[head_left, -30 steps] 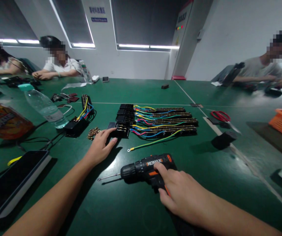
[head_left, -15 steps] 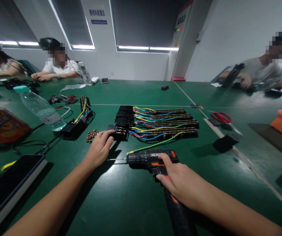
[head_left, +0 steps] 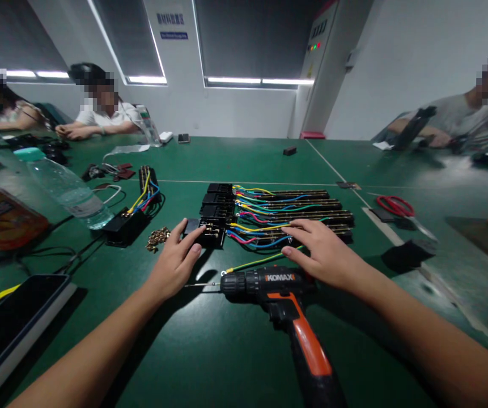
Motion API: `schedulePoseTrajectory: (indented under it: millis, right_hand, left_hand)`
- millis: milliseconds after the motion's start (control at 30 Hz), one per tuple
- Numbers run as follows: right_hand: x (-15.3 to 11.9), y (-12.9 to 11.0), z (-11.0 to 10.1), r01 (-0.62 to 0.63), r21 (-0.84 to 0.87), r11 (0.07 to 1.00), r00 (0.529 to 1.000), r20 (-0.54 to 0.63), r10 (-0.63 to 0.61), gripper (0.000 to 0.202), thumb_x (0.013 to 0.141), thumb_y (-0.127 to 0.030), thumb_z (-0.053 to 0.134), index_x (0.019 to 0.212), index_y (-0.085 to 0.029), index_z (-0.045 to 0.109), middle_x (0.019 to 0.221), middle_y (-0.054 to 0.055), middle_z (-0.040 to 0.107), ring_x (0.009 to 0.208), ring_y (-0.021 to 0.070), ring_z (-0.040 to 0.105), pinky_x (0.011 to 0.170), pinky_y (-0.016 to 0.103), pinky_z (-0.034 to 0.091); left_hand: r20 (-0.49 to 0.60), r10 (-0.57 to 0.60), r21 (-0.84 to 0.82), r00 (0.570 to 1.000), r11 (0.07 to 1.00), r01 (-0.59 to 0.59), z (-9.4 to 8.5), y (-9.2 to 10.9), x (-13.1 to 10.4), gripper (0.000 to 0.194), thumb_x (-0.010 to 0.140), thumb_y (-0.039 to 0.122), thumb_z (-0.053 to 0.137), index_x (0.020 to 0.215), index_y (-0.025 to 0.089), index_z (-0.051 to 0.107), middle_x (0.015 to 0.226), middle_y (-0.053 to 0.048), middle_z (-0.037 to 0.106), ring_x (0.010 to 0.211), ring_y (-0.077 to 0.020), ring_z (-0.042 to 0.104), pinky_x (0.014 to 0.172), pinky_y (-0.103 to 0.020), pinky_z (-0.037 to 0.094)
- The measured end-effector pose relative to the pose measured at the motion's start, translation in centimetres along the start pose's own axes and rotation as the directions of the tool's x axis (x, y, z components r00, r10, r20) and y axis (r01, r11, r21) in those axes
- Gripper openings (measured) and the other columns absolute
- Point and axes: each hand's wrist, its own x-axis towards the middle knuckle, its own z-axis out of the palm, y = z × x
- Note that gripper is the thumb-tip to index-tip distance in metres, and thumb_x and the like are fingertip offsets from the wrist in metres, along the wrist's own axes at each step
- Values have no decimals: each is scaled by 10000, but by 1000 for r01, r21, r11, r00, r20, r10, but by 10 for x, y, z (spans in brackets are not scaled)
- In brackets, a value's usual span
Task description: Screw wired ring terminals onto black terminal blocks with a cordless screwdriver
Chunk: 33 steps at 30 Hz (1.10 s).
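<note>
My left hand (head_left: 170, 267) spread, fingertips at nearest black block (head_left: 213, 236); right hand (head_left: 331, 254) spread over coloured wires (head_left: 250, 229). Those look joined; green-yellow wire (head_left: 258, 260) unfastened beside drill (head_left: 284, 283), screws (head_left: 157, 239) left.

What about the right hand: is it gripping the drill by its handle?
No, the drill lies on the table with its handle bare, and the right hand is over the wired strips.

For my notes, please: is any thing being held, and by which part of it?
Nothing is gripped. The left hand touches a black block with open fingers; the right hand is open by the wired strips; the drill lies on the table.
</note>
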Motion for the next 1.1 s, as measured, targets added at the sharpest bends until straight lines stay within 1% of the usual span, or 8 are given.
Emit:
schedulePoseTrajectory:
  millis: [67, 133, 200, 300, 533, 700, 900, 1100]
  right_hand:
    - [8, 10, 12, -26, -35, 999, 999, 31, 27, 576, 1000, -553, 377, 1396, -187, 580, 1516, 161, 481, 1398, 351, 420, 1136, 557, 340]
    - [11, 16, 22, -54, -51, 997, 995, 85, 59, 583, 1017, -548, 309, 1436, -216, 543, 1558, 150, 434, 1429, 363, 379, 1135, 593, 318]
    - [11, 19, 29, -66, -55, 996, 990, 123, 73, 594, 1022, -545, 268, 1464, -227, 508, 1566, 142, 424, 1434, 372, 363, 1131, 613, 303]
    - [10, 20, 33, -63, -58, 996, 989, 129, 71, 616, 1015, -568, 254, 1478, -235, 488, 1550, 138, 438, 1416, 375, 367, 1124, 614, 301]
    - [8, 23, 31, -35, -65, 997, 993, 111, 42, 659, 1000, -612, 249, 1474, -226, 493, 1429, 198, 465, 1335, 366, 424, 1084, 588, 346]
    - [8, 23, 27, -18, -71, 997, 991, 131, 27, 643, 999, -608, 267, 1469, -232, 494, 1375, 190, 488, 1277, 364, 459, 1038, 590, 376]
    - [7, 24, 23, -9, -102, 995, 987, 157, 25, 634, 995, -620, 273, 1466, -255, 490, 1409, 187, 474, 1304, 370, 445, 1011, 595, 358]
    - [6, 22, 14, -17, -77, 997, 976, 213, 33, 625, 994, -618, 281, 1469, -269, 488, 1372, 168, 491, 1263, 353, 468, 986, 575, 364]
  left_hand:
    - [13, -9, -5, 1000, 1000, 9, -1, 0, 0, 575, 1018, 546, 283, 1460, 244, 494, 1635, -128, 220, 1511, -314, 261, 1226, -571, 245]
    - [21, -12, -8, 1000, 1000, 12, -1, 0, 0, 572, 1021, 542, 278, 1458, 246, 499, 1642, -124, 215, 1514, -313, 259, 1229, -564, 240]
    - [28, -16, -8, 999, 1000, 16, -2, -1, 1, 564, 1025, 534, 276, 1456, 251, 502, 1643, -119, 220, 1514, -307, 263, 1231, -557, 241]
    - [39, -16, -8, 999, 1000, 17, -3, -1, 1, 550, 1026, 526, 279, 1454, 264, 504, 1646, -108, 222, 1512, -299, 273, 1231, -551, 249]
    - [65, -2, 2, 998, 1000, 2, -4, -1, -2, 539, 1024, 531, 285, 1470, 297, 477, 1653, -89, 212, 1508, -320, 274, 1210, -584, 273]
    - [80, -10, 48, 997, 999, 7, -5, -2, -3, 519, 1025, 516, 285, 1475, 329, 463, 1650, -81, 222, 1483, -340, 314, 1180, -621, 291]
    - [90, -2, 109, 996, 994, -8, -8, 3, -4, 500, 1024, 497, 281, 1458, 349, 480, 1616, -94, 290, 1459, -365, 345, 1113, -662, 339]
    - [92, 15, 150, 996, 988, -29, -11, 8, -7, 484, 1021, 480, 273, 1443, 381, 487, 1563, -90, 370, 1424, -368, 388, 1071, -674, 359]
